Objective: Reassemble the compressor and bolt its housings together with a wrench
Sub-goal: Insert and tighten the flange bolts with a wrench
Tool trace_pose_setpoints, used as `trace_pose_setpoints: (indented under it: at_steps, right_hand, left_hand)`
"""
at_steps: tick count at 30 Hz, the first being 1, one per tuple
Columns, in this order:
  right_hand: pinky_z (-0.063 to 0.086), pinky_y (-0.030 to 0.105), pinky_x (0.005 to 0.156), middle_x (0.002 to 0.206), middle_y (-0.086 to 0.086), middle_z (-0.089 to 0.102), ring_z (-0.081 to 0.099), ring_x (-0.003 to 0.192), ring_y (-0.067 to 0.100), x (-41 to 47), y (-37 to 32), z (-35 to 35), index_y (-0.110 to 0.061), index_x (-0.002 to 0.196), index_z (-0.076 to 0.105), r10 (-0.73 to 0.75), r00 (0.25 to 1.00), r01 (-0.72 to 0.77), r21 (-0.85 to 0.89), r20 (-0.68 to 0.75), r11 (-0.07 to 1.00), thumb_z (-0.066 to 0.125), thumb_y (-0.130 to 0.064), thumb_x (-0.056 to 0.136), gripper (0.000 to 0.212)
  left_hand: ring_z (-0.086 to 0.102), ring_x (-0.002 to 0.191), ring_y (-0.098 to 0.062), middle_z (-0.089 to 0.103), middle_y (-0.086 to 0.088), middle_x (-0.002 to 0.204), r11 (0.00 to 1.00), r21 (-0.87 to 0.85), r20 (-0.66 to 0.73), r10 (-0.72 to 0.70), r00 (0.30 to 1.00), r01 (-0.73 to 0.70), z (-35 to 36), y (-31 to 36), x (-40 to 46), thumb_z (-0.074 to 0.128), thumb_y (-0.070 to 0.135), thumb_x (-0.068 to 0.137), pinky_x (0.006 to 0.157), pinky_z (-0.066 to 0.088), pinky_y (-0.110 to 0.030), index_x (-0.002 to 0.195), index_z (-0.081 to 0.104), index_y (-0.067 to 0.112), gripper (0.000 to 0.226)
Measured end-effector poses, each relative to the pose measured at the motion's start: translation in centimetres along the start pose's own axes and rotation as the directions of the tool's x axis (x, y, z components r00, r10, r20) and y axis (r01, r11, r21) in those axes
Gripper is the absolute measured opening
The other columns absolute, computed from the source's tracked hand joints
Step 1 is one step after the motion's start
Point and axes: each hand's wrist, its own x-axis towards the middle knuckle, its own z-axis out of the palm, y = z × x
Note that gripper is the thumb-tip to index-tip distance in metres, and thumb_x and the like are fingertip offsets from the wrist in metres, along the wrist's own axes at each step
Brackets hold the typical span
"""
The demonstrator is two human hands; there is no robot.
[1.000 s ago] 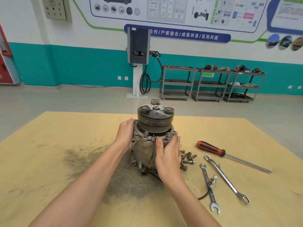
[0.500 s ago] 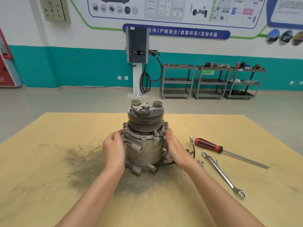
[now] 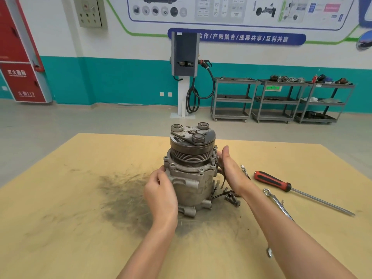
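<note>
Compressor (image 3: pixel 191 172) upright mid-table (image 3: pixel 60 228), long axis vertical, pulley end up. Left hand (image 3: pixel 161 195) curled round housing; right hand (image 3: pixel 231 170) flat against flange, fingers straight, together. Wall cabinet (image 3: pixel 26 83) reads "119".

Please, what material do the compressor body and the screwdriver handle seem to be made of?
Compressor body: probably cast aluminium, judging by its dull pale grey, rough surface with moulded lugs. Screwdriver handle: likely plastic or rubber, glossy red with black bands.

Compressor (image 3: pixel 191 170): grey cast-metal body, upright on the table, grooved pulley and clutch plate on top. Loose bolts (image 3: pixel 232 197) just beside its base. Wrench (image 3: pixel 278 206) lies flat, well right.
</note>
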Motion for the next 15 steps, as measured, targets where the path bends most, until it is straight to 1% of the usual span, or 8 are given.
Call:
trace_pose_setpoints:
  at_steps: [3,4,6,8,10,11,13,15]
  right_hand:
    - [0.026,0.032,0.116,0.148,-0.006,0.045,0.042,0.134,0.009,-0.5,-0.7,-0.1,-0.028,0.14,0.046,-0.049,0.996,0.047,-0.028,-0.071,0.998,0.014,-0.071,0.085,0.077]
    - [0.027,0.035,0.117,0.149,-0.004,0.044,0.04,0.136,0.01,-0.8,-0.9,0.0,-0.025,0.143,0.043,-0.088,0.983,0.084,-0.032,-0.159,0.996,0.019,-0.067,0.089,0.073]
    - [0.038,0.035,0.111,0.138,-0.004,0.055,0.048,0.128,0.008,-1.9,-1.3,0.3,-0.024,0.134,0.05,-0.197,0.908,0.204,-0.021,-0.368,0.979,0.039,-0.05,0.098,0.046]
    - [0.047,0.031,0.102,0.12,-0.008,0.064,0.057,0.115,0.004,-3.0,-2.0,1.0,-0.027,0.114,0.06,-0.267,0.854,0.299,0.002,-0.446,0.954,0.054,-0.031,0.098,0.017]
    - [0.049,0.031,0.101,0.119,-0.006,0.066,0.059,0.113,0.004,-3.8,-2.6,1.7,-0.031,0.105,0.064,-0.278,0.861,0.315,0.017,-0.426,0.949,0.059,-0.024,0.096,0.012]
    - [0.047,0.032,0.103,0.124,-0.004,0.064,0.057,0.117,0.005,-4.0,-2.6,2.0,-0.029,0.107,0.066,-0.272,0.866,0.303,0.006,-0.418,0.953,0.06,-0.025,0.095,0.014]
    - [0.042,0.032,0.109,0.135,-0.004,0.059,0.051,0.126,0.003,-4.5,-2.6,2.5,-0.021,0.118,0.068,-0.255,0.869,0.267,-0.033,-0.424,0.963,0.061,-0.027,0.094,0.026]
    - [0.037,0.018,0.109,0.141,-0.006,0.054,0.045,0.131,0.0,-5.0,-2.3,2.8,-0.017,0.126,0.065,-0.254,0.877,0.262,-0.036,-0.409,0.964,0.063,-0.027,0.093,0.035]
  left_hand:
    - [0.055,0.085,0.011,0.065,0.022,0.092,0.999,-0.006,0.015,-0.039,0.999,0.039,-0.4,-0.2,1.1,0.04,0.014,0.098,0.071,0.04,-0.016,0.084,0.065,0.032,0.034]
    - [0.058,0.088,0.009,0.067,0.018,0.095,0.998,-0.024,0.023,-0.057,0.998,0.058,-0.7,-0.3,1.8,0.039,0.013,0.098,0.071,0.041,-0.015,0.085,0.066,0.03,0.034]
    - [0.063,0.093,-0.001,0.068,0.007,0.102,0.99,-0.069,0.022,-0.12,0.992,0.122,-1.0,-0.7,3.4,0.037,0.012,0.099,0.073,0.043,-0.016,0.089,0.065,0.024,0.031]
    - [0.057,0.11,-0.013,0.062,-0.002,0.117,0.981,0.007,0.069,-0.195,0.978,0.195,-0.9,-1.4,4.5,0.035,0.015,0.101,0.089,0.044,-0.026,0.103,0.063,0.018,0.028]
    - [0.052,0.121,-0.021,0.058,-0.002,0.123,0.968,0.09,0.197,-0.248,0.949,0.235,-0.3,-2.2,4.9,0.034,0.023,0.104,0.103,0.042,-0.037,0.112,0.061,0.018,0.028]
    - [0.056,0.117,-0.022,0.063,0.0,0.117,0.962,0.102,0.274,-0.274,0.922,0.255,0.1,-2.4,4.8,0.036,0.028,0.105,0.098,0.046,-0.037,0.108,0.063,0.018,0.03]
    - [0.068,0.091,-0.013,0.073,0.005,0.093,0.952,0.116,0.367,-0.307,0.878,0.285,0.6,-2.7,4.5,0.037,0.036,0.104,0.072,0.054,-0.029,0.094,0.069,0.02,0.037]
    - [0.069,0.065,-0.003,0.074,0.012,0.072,0.953,0.086,0.399,-0.3,0.866,0.29,0.9,-2.9,4.2,0.035,0.038,0.105,0.05,0.051,-0.019,0.09,0.067,0.026,0.037]
